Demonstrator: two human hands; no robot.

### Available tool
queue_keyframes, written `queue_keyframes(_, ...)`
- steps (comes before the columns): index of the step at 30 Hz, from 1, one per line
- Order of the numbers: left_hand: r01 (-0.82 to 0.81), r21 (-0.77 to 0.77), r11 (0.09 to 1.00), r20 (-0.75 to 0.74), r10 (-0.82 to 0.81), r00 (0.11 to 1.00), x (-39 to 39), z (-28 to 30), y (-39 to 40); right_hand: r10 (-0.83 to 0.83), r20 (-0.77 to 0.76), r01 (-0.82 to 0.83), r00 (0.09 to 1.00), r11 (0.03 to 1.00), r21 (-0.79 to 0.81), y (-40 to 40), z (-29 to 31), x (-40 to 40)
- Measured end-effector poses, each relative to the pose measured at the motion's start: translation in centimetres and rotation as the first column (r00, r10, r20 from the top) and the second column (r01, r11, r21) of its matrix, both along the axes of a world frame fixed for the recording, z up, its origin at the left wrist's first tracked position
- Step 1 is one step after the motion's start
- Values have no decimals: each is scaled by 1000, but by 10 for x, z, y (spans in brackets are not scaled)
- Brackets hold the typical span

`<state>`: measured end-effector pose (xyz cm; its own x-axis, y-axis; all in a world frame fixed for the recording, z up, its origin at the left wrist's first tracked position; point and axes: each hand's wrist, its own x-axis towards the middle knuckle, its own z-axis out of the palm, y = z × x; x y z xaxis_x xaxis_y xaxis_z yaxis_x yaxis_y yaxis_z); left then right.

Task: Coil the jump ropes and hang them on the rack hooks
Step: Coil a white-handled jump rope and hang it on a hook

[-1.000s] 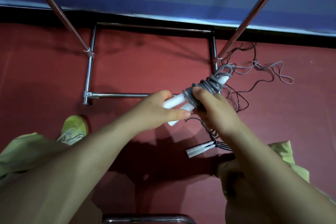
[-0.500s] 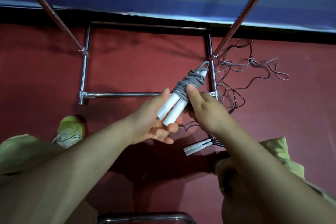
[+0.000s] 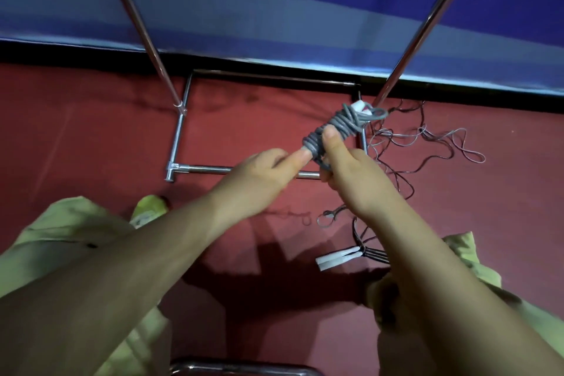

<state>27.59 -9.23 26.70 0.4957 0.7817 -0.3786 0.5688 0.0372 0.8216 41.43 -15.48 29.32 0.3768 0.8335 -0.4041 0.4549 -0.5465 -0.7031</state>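
1. Blue banner [image 3: 274, 9] along the wall: pale, large shapes run off the upper edge at the right, seemingly the lower parts of lettering; cropped, so no word or letter can be read.
2. Coiled grey jump rope [image 3: 332, 131]: no label or brand legible; the white handle tip carries a reddish patch, too blurred to tell as print.
3. White handles [image 3: 335, 259] on the floor: no marking visible.
4. Metal rack frame [image 3: 180, 137]: no sign or number visible.
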Motion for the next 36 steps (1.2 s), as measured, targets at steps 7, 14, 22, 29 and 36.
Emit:
queue_keyframes(7,54,76,996,163,-66,985,-17,77,-26,-16,-261,76,965,972,221,-32,75,-15)
queue_keyframes(14,331,-273,903,546,-138,826,-54,183,-62,119,-372,58,920,901,431,-78,176,-37)
queue_keyframes(22,852,-377,363,901,-68,428,-62,238,-116,347,-114,-221,931,783,581,-134,272,-54)
queue_keyframes(29,614,-399,681,828,-20,560,-61,307,-135,309,-44,-236,950,804,546,-140,317,-52)
queue_keyframes(36,328,-261,908,713,-47,699,-64,339,-126,70,236,-192,969,814,548,-133,340,-61)
